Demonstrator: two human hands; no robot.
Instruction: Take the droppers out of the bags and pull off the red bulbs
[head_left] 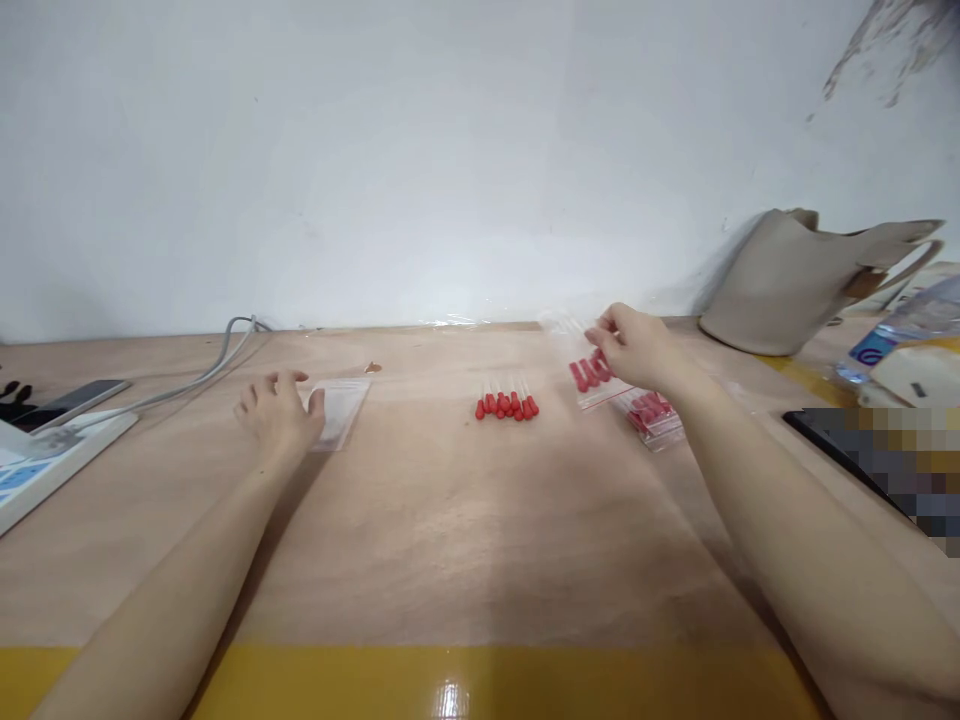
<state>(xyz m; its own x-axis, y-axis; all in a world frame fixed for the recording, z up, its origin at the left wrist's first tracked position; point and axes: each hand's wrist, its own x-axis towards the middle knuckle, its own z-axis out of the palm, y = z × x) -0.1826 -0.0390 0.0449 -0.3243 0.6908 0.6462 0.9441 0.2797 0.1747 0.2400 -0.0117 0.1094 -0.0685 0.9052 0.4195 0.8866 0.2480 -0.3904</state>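
Two bare hands flank a tight cluster of red-bulbed droppers [507, 405] lying on a wood-toned table [450, 530], their clear stems pointing toward the pale wall [450, 160]. To the right of the droppers, the right hand [626, 345] pinches a clear zip bag [583, 366] between thumb and fingers, several red bulbs showing inside. Farther right of the droppers, partly behind the right forearm, lies a stack of filled zip bags [652, 415], also showing red. To the left of the droppers, the left hand [277, 415] is open, fingers spread and gripping nothing, its thumb over the edge of a flat clear bag [343, 415]; whether they touch cannot be told. Well to the right of the droppers, a beige handbag [787, 280] leans near the wall; well to their left, a grey cable [217, 372] curves across the table.
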